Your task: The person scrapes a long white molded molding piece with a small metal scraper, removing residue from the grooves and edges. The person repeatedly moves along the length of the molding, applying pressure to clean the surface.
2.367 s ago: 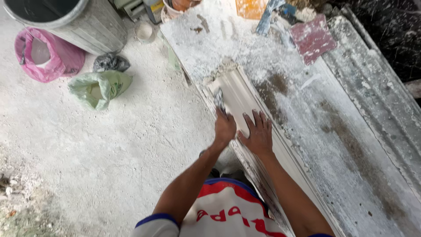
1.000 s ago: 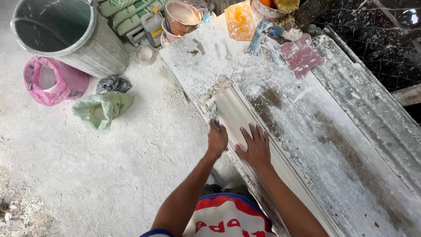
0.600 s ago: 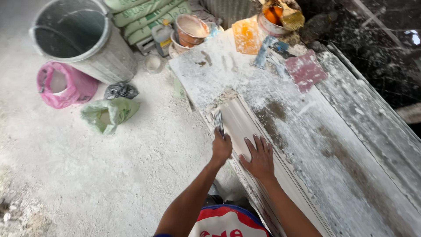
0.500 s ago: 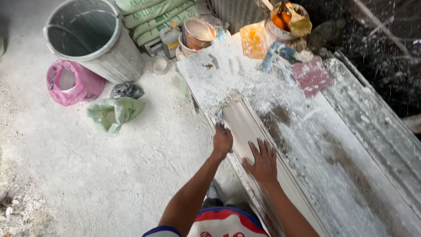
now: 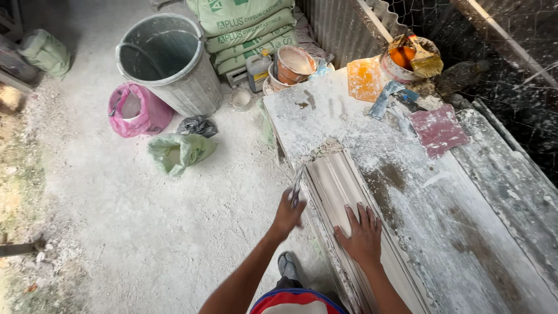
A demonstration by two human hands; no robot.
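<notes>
From the head camera, looking down, the right hand [image 5: 361,235] lies open and flat, fingers spread, on a long pale plaster moulding [image 5: 340,192] that runs lengthwise along the near edge of the tabletop [image 5: 465,232]. The left hand [image 5: 288,214] is closed around a thin metal blade [image 5: 296,187], which it holds at the left edge of the moulding, near its far end. The blade's upper tip sits just beside the moulding's outer rim; whether it touches cannot be told.

The tabletop is dusted white with plaster, with darker patches to the right of the moulding. On its far part lie a dark red pad [image 5: 439,129], an orange pad [image 5: 364,79] and a blue-handled tool [image 5: 388,99]. Beyond them a tub [image 5: 401,58] holds a brush [image 5: 423,57].

On the floor [image 5: 145,232] to the left stand a large grey bucket [image 5: 168,61], a pink bag [image 5: 135,109], a green bag [image 5: 179,152] and a small dark bag [image 5: 197,125]. Behind the bucket sacks [image 5: 247,23] are stacked, with a small brown bucket [image 5: 293,64] and a plastic bottle [image 5: 257,68] just beside them. The person's foot [image 5: 288,266] shows beneath the left arm.
</notes>
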